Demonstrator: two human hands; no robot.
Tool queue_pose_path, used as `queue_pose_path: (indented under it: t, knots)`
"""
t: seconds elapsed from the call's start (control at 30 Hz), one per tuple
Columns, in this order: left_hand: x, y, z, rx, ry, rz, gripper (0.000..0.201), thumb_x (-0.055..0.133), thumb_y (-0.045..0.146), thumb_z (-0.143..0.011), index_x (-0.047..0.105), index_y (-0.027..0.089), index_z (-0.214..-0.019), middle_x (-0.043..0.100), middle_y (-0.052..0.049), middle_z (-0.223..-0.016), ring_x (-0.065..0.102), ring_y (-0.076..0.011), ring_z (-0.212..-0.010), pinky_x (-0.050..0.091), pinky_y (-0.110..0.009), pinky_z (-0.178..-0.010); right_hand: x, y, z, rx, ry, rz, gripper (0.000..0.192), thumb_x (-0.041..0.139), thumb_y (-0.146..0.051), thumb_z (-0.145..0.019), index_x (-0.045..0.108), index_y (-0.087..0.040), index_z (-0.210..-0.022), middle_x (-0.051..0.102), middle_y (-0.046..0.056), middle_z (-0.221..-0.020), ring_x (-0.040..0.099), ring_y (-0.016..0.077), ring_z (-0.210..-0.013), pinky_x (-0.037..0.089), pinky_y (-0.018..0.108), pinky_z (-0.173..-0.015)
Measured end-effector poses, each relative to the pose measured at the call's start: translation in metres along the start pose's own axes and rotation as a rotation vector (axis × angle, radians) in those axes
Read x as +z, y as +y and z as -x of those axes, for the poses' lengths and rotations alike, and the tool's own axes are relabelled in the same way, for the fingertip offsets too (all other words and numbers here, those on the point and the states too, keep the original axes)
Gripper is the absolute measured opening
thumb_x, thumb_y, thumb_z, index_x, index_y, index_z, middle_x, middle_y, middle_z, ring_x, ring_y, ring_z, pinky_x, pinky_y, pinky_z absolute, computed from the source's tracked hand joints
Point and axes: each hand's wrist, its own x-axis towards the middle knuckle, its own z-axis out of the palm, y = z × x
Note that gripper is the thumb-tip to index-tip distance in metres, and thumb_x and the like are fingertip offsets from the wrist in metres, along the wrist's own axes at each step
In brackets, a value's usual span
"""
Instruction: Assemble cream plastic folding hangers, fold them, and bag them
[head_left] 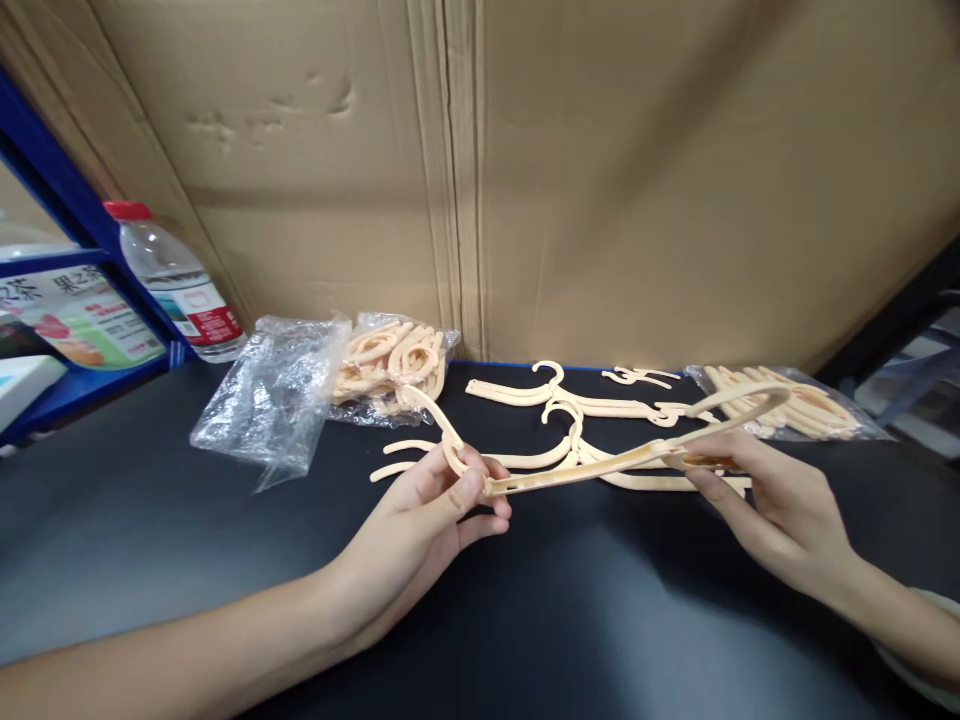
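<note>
Between my hands, raised over the table, is a beige plastic folding hanger (585,470). My left hand (442,500) pinches it near the curved hook, thumb on top. Farther along, my right hand (772,490) has its fingers closed on the jointed part; a looped arm sticks up above those fingers, and the inner grip is partly hidden. Just behind lie more beige hangers: one with its hook up (562,415), its arms partly covered by the held piece, and another hanger (517,393) stretched out farther back.
A clear plastic bag (274,390) lies at the left beside a bag of beige hanger parts (394,365). Another bag of parts (802,400) is at the right. Small loose pieces (637,377) sit near the cardboard wall (637,180). A water bottle (180,285) stands by a blue shelf (142,320).
</note>
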Motion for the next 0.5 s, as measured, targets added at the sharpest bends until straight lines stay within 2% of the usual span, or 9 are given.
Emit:
queue_pose_path:
  t: [0.27, 0.5]
  knots:
    - [0.0022, -0.0004, 0.0007, -0.079, 0.067, 0.044, 0.01, 0.065, 0.021, -0.088, 0.061, 0.016, -0.079, 0.058, -0.001, -0.088, 0.057, -0.0116, -0.078, 0.05, -0.026, -0.081, 0.0, -0.0064, 0.0028, -0.076, 0.076, 0.012, 0.021, 0.055, -0.009, -0.084, 0.059, -0.026, -0.096, 0.065, 0.004, -0.082, 0.063, 0.0226, -0.078, 0.049, 0.036, -0.069]
    - [-0.0011, -0.0003, 0.0001, -0.061, 0.148, 0.029, 0.014, 0.069, 0.014, -0.082, 0.059, 0.015, -0.072, 0.06, -0.001, -0.084, 0.058, -0.0118, -0.076, 0.051, -0.026, -0.08, 0.0027, -0.0098, 0.0048, -0.082, 0.052, -0.06, 0.028, 0.055, -0.006, -0.083, 0.06, -0.025, -0.103, 0.067, 0.005, -0.086, 0.063, 0.0224, -0.075, 0.049, 0.038, -0.068]
